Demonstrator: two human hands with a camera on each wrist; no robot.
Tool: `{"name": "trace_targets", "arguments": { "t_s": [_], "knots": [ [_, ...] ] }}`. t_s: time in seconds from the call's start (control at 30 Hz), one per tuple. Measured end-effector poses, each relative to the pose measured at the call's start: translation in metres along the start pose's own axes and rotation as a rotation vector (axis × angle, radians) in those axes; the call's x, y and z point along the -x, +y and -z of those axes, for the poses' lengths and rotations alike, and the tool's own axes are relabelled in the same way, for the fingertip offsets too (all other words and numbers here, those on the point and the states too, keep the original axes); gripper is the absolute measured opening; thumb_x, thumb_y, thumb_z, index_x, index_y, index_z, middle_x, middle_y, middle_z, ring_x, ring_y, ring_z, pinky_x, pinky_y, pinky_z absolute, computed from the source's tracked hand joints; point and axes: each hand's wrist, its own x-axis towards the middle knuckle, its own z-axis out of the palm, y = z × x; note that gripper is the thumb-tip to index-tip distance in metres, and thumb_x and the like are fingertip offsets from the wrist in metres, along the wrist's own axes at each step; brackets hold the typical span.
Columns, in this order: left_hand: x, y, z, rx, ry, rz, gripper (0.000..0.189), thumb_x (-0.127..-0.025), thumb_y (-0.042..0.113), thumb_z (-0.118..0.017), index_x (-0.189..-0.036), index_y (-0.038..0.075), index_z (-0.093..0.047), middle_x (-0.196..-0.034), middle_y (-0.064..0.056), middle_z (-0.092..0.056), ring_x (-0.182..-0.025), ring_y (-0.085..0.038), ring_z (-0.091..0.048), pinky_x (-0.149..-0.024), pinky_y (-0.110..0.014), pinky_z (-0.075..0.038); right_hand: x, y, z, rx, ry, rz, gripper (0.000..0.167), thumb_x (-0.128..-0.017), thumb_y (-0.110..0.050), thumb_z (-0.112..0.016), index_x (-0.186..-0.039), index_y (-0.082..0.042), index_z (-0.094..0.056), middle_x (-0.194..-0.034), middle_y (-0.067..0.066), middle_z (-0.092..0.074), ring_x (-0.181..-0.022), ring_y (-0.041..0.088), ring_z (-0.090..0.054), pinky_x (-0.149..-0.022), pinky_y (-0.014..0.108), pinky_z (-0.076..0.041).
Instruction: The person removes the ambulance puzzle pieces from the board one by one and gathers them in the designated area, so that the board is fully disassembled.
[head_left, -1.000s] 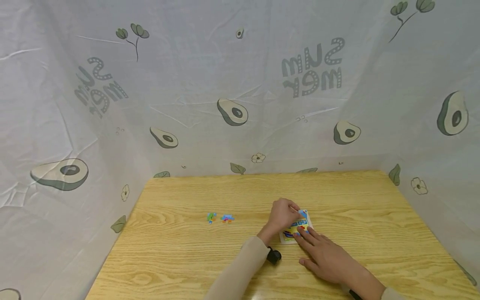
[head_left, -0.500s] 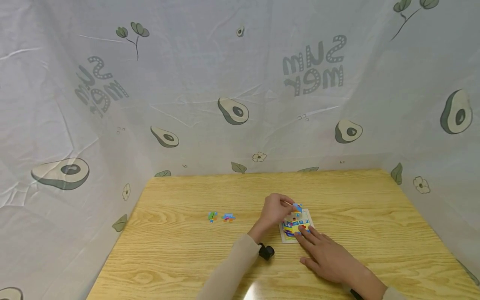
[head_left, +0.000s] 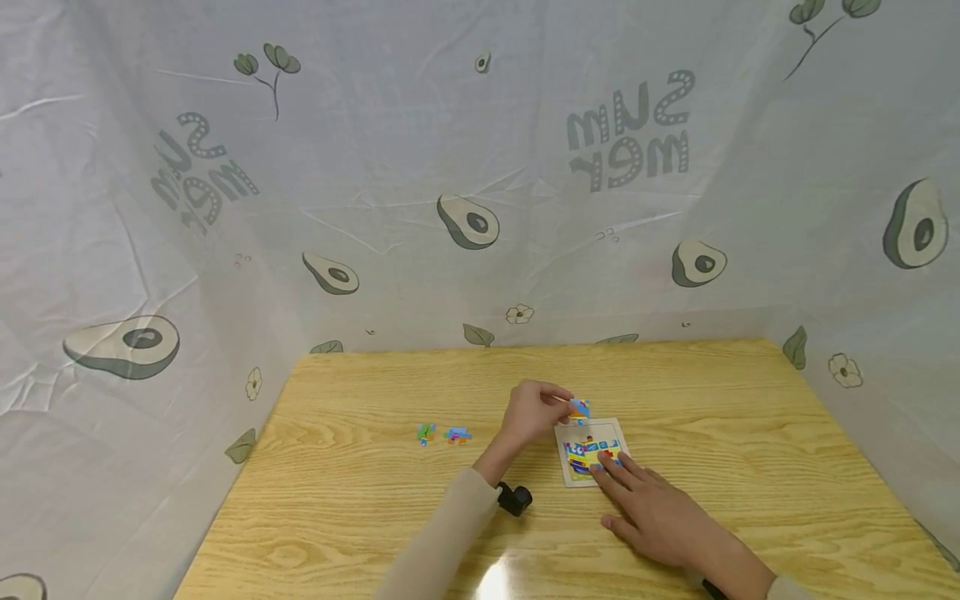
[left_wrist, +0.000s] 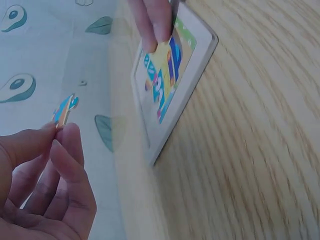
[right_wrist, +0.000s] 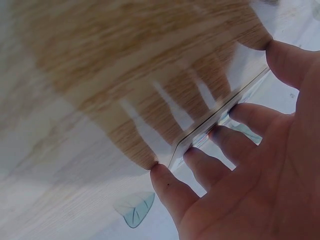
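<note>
My left hand (head_left: 534, 410) pinches a small blue and orange jigsaw piece (head_left: 580, 410) between thumb and fingertips, just off the far left corner of a puzzle board. The piece (left_wrist: 64, 111) is held up edge-on in the left wrist view. The white-framed puzzle board (head_left: 560, 458) lies on the table and shows a yellow vehicle with a face; a bare strip shows along its far side. My right hand (head_left: 651, 510) rests with spread, extended fingers on the board's near right part, covering that corner. In the right wrist view its fingertips (right_wrist: 192, 155) touch along the board's edge.
Two loose jigsaw pieces lie to the left on the wooden table (head_left: 360, 500): a green one (head_left: 426, 432) and a blue and pink one (head_left: 457, 434). A printed curtain (head_left: 390, 167) hangs behind and at both sides of the table.
My left hand has lifted the blue and orange piece out of the board and moved left and away with it, baring the board's far strip. My right hand has stayed in place.
</note>
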Motion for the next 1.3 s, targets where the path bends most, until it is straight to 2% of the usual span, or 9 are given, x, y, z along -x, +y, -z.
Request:
{"name": "trace_targets", "arguments": {
  "t_s": [0.13,0.23,0.47,0.57,0.8,1.0,1.3],
  "knots": [
    [0.005,-0.004,0.013,0.019,0.006,0.004,0.014,-0.096,0.014,-0.076,-0.105,0.004,-0.082,-0.087,-0.013,-0.081,-0.083,-0.037,-0.079,-0.062,-0.025,-0.059,0.000,0.001,-0.001,-0.006,0.002,0.005,0.066,-0.106,-0.048,-0.057,-0.158,-0.007,-0.048,-0.166,0.019,-0.042,-0.150,0.047,-0.044,-0.111,0.065,-0.045],
    [0.009,-0.009,0.022,-0.002,0.009,-0.001,0.014,-0.097,0.013,-0.076,-0.105,0.003,-0.082,-0.088,-0.015,-0.081,-0.083,-0.037,-0.079,-0.063,-0.027,-0.060,0.000,0.001,-0.002,-0.009,0.002,0.008,0.067,-0.106,-0.048,-0.057,-0.158,-0.007,-0.047,-0.166,0.019,-0.042,-0.150,0.048,-0.044,-0.111,0.066,-0.045],
    [0.018,-0.021,0.037,-0.010,0.020,0.033,0.014,-0.095,0.012,-0.078,-0.106,0.004,-0.082,-0.089,-0.012,-0.081,-0.083,-0.035,-0.079,-0.070,-0.038,-0.065,0.001,0.003,-0.003,-0.018,-0.013,-0.005,0.068,-0.106,-0.048,-0.058,-0.159,-0.008,-0.045,-0.167,0.019,-0.041,-0.151,0.048,-0.043,-0.112,0.066,-0.044],
    [0.022,-0.025,0.043,-0.033,0.027,0.052,0.014,-0.095,0.013,-0.078,-0.106,0.004,-0.082,-0.089,-0.012,-0.081,-0.082,-0.034,-0.079,-0.069,-0.035,-0.064,0.001,0.002,-0.003,-0.016,-0.012,-0.003,0.068,-0.106,-0.048,-0.057,-0.159,-0.007,-0.045,-0.167,0.019,-0.041,-0.151,0.048,-0.043,-0.112,0.066,-0.044],
    [0.029,-0.036,0.059,-0.089,0.058,0.051,0.015,-0.096,0.014,-0.078,-0.105,0.003,-0.081,-0.088,-0.012,-0.081,-0.082,-0.031,-0.078,-0.066,-0.030,-0.059,0.000,0.002,-0.004,0.004,0.005,0.000,0.067,-0.106,-0.047,-0.057,-0.159,-0.008,-0.046,-0.167,0.019,-0.040,-0.151,0.047,-0.043,-0.112,0.066,-0.044],
    [0.034,-0.047,0.071,-0.117,0.071,0.089,0.015,-0.096,0.014,-0.076,-0.105,0.003,-0.081,-0.086,-0.010,-0.081,-0.080,-0.026,-0.078,-0.063,-0.026,-0.055,0.002,0.002,-0.006,-0.005,0.009,-0.009,0.067,-0.107,-0.048,-0.057,-0.159,-0.008,-0.046,-0.168,0.018,-0.039,-0.151,0.046,-0.042,-0.113,0.066,-0.044],
    [0.035,-0.054,0.082,-0.180,0.086,0.100,0.014,-0.094,0.012,-0.078,-0.103,0.003,-0.082,-0.086,-0.009,-0.080,-0.074,-0.017,-0.073,-0.062,-0.027,-0.054,0.001,0.002,-0.004,-0.014,0.009,0.001,0.067,-0.107,-0.048,-0.056,-0.159,-0.008,-0.046,-0.167,0.019,-0.041,-0.151,0.047,-0.043,-0.112,0.066,-0.044]
  ]
}}
